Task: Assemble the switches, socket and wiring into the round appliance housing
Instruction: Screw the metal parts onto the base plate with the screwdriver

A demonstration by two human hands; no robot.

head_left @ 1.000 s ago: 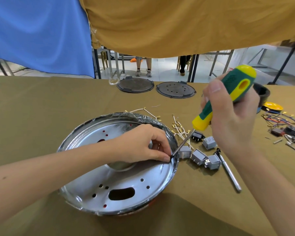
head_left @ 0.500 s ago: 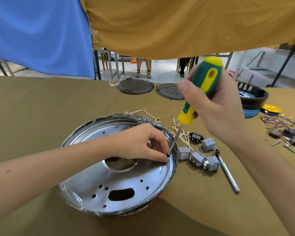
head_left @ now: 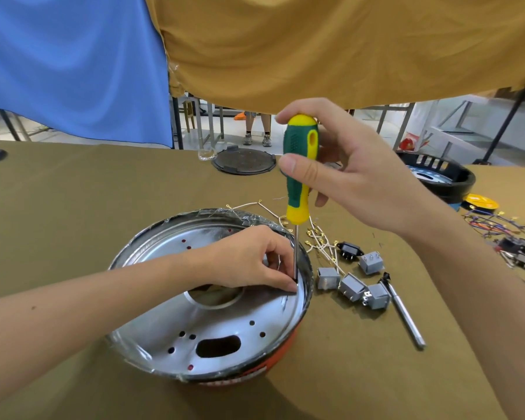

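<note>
The round metal housing (head_left: 225, 322) lies upside down on the cloth, its shiny base facing up. My left hand (head_left: 249, 259) reaches into its right side and pinches a small dark part against the inner rim. My right hand (head_left: 343, 174) grips a green and yellow screwdriver (head_left: 299, 168), held almost upright, its tip down at that part by my left fingertips. Several grey switches (head_left: 350, 283), a black socket (head_left: 349, 249) and white wires with brass terminals (head_left: 319, 241) lie just right of the housing.
A loose steel shaft (head_left: 405, 315) lies right of the switches. Two dark lids (head_left: 243, 160) sit at the table's far edge, a black ring housing (head_left: 437, 177) and a yellow disc (head_left: 479, 202) at far right, with coloured wiring (head_left: 503, 228) beside them.
My right hand swung the screwdriver from a steep slant to nearly upright and moved left over the housing rim. My left hand stayed pinching at the same spot.
</note>
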